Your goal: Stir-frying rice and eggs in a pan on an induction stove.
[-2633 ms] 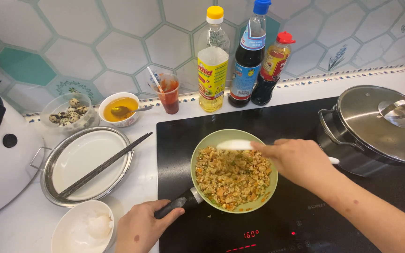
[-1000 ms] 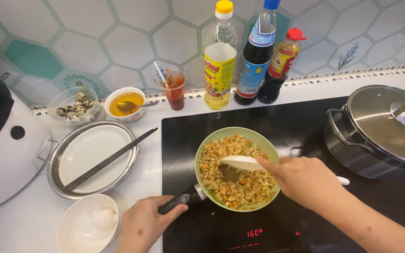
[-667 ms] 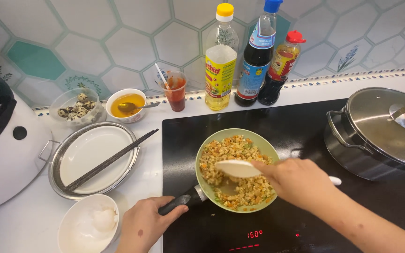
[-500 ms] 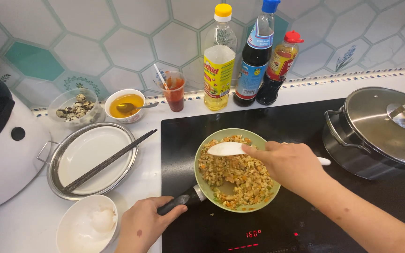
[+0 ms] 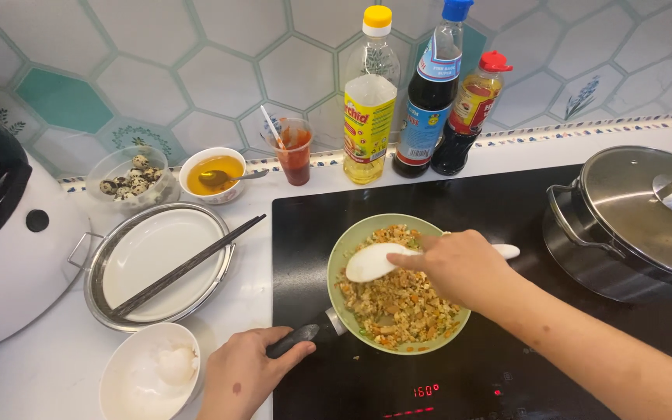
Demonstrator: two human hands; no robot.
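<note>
On the black cooktop (image 5: 507, 202) — green pan (image 5: 344, 257) of fried rice (image 5: 398, 303) | left hand (image 5: 246, 373) clamped on pan handle (image 5: 297, 340) | right hand (image 5: 460, 268) gripping white spatula (image 5: 371, 262) — blade above the rice.

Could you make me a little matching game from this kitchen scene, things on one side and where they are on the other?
Things:
1. white spatula
2. chopsticks
3. pan handle
4. steel pot

Places:
A. across the metal tray
B. in the left hand
C. on the cooktop's right side
D. in the right hand, over the fried rice

Pairs: 1-D, 2-A, 3-B, 4-C
</note>
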